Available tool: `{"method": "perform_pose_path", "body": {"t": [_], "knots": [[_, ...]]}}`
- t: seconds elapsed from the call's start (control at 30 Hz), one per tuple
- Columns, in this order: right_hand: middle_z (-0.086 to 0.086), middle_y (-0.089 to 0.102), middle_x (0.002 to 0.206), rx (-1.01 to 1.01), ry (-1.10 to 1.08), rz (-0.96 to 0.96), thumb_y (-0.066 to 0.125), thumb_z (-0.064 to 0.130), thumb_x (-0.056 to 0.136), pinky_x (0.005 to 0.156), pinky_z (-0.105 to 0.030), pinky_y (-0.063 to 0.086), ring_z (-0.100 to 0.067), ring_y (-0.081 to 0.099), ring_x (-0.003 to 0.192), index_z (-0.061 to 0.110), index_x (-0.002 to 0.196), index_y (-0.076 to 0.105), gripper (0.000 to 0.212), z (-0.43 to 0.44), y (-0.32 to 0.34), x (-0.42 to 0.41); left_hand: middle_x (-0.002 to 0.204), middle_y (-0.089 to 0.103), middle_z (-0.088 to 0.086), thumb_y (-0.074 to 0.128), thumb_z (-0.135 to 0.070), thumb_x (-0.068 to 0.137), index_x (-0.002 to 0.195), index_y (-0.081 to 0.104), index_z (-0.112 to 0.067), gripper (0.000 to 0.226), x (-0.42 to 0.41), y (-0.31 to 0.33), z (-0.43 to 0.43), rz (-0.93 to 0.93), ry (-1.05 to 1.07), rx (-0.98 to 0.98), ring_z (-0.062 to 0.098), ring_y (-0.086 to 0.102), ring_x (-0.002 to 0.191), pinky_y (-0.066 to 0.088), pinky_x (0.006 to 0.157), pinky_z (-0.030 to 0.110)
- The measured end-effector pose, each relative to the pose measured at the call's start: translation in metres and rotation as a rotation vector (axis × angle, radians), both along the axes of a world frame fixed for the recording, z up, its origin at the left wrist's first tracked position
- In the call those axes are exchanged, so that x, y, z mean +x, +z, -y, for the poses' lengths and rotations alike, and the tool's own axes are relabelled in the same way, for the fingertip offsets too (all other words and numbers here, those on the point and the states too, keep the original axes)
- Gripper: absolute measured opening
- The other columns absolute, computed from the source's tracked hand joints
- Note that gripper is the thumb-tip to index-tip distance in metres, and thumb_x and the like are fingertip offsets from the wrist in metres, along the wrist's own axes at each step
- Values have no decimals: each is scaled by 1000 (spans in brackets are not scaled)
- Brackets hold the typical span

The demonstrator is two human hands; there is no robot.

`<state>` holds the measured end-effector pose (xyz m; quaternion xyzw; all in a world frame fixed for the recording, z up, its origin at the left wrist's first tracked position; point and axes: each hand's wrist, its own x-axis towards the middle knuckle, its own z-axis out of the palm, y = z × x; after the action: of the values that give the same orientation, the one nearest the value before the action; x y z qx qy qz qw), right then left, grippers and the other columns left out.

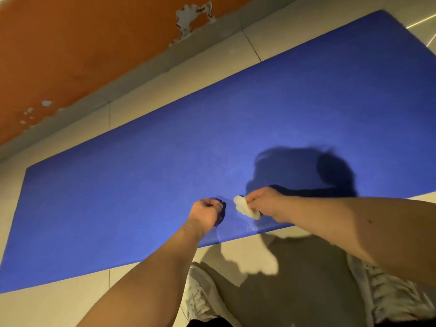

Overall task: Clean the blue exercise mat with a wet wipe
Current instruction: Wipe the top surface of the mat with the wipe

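Near the front edge of the blue exercise mat, flat on the floor, the right hand clamps its fingers on the bunched wet wipe, the left hand curls into an empty-looking fist, and most of the surface seems yet to be wiped.

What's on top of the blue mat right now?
Over the mat: the right hand pinching a white wipe, and the curled left hand beside it. The surface beneath them is hidden.
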<state>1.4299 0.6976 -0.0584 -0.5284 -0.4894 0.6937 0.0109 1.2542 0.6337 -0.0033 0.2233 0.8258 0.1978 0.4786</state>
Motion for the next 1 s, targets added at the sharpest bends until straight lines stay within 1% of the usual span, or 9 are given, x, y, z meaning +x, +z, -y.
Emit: {"method": "perform_pose_path", "body": {"t": [0.17,0.3,0.43,0.5,0.6,0.7,0.8,0.93,1.0], "knots": [[-11,64,94,-207,-78,-170,45,-9,91,79,-26,52,-22,61,86,12,84,62,28,-6,9,19,88,67,13,60,-5,95,103,66,-6,11,26,9,1,145,31,-23,24,62,64,50,52,23],[-12,69,90,-425,-220,-265,54,6,95,91,-33,55,-25,67,87,4,95,66,12,-5,11,22,88,67,12,75,-15,89,116,64,-3,31,40,4,10,240,88,-21,22,60,64,51,53,25],[-11,74,99,-339,-143,-216,70,14,94,81,-30,59,-23,73,91,5,106,67,15,6,12,19,84,68,8,80,-17,85,116,65,-6,36,45,6,20,206,38,1,19,61,66,52,55,22],[-10,69,84,-355,-129,-226,63,6,95,68,-28,57,-21,70,74,7,89,64,7,9,14,20,82,68,8,80,-14,85,112,66,-4,32,45,8,25,198,30,13,20,60,65,51,54,23],[0,50,61,-430,-108,-300,42,-2,99,50,-21,45,-13,52,49,13,71,47,32,9,22,21,77,68,8,77,-10,87,100,66,-6,18,47,15,27,177,14,33,22,58,64,52,57,26],[4,43,52,-424,-113,-277,38,-1,102,52,-22,41,-12,42,43,14,74,42,32,9,32,23,69,64,7,74,-5,88,87,62,-7,13,48,18,26,132,5,59,18,56,55,50,53,24],[-1,53,62,-386,-174,-215,51,3,101,69,-27,52,-14,51,54,9,93,55,11,7,39,24,64,63,7,69,-2,90,80,60,-5,14,49,26,25,82,-7,79,14,56,50,49,48,20],[-3,52,61,-290,-213,-217,49,4,101,64,-23,50,-11,53,51,11,81,50,21,0,56,19,73,72,12,62,-9,92,90,59,-3,7,47,47,25,85,70,133,16,65,57,51,54,25],[-10,61,81,-257,-209,-221,49,3,100,69,-24,53,-16,62,73,9,90,55,13,-3,70,15,82,75,16,60,-12,93,100,62,3,16,45,61,26,123,136,173,17,65,61,49,56,27]]}}
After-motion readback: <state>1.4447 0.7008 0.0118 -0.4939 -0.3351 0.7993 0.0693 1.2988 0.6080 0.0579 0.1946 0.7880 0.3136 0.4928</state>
